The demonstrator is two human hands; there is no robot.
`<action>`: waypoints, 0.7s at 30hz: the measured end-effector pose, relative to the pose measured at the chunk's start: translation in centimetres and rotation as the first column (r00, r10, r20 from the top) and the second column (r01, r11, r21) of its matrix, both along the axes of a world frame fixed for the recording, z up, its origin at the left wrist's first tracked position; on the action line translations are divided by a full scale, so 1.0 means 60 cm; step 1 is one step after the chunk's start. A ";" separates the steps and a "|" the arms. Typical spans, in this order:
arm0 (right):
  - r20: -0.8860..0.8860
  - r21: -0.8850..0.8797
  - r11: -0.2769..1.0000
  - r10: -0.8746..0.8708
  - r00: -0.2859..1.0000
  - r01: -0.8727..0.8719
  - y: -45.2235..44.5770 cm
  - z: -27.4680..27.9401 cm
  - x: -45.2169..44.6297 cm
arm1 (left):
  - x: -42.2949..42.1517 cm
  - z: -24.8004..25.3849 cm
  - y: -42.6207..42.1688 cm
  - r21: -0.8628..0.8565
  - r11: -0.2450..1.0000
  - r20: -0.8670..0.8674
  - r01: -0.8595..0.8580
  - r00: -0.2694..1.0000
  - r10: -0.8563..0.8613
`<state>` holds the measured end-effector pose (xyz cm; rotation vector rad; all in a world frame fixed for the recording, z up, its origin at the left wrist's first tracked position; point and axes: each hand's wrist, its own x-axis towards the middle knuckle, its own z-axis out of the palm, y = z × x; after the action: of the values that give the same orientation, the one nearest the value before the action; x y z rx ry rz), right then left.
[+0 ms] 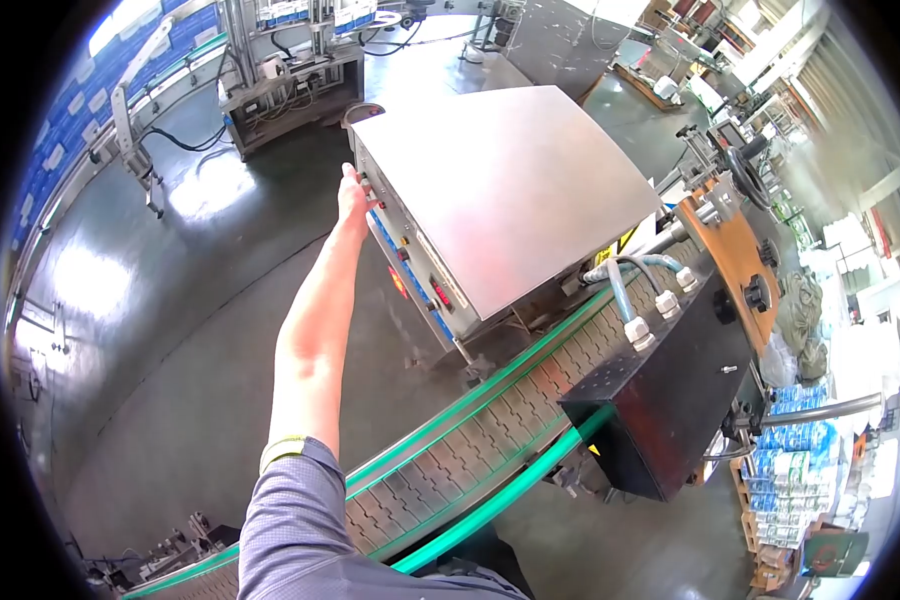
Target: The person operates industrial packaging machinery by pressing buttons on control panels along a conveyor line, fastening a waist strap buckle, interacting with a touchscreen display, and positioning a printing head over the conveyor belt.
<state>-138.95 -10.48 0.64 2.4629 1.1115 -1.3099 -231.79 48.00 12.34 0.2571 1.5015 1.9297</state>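
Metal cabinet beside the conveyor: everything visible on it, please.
The cabinet is boxy, with a broad, flat, bare top of what looks like brushed stainless steel, lightly reflective. One side face carries a blue strip and small red and yellow controls; a yellow-black label shows near the conveyor. It looks closed. The left hand is at the control face's far end; contact is unclear.

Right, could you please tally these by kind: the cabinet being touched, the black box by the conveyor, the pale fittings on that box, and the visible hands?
Cabinet: 1
Black box: 1
Pale fittings: 3
Hands: 1
Total: 6
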 end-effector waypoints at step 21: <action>0.009 0.013 1.000 0.020 1.000 -0.021 0.081 0.030 -0.016 | 0.010 0.009 -0.003 -0.034 0.999 -0.048 0.031 0.998 -0.032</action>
<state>-139.92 -5.61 2.43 2.4574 1.1437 -1.2887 -231.18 47.81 12.87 0.3134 1.5504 1.8849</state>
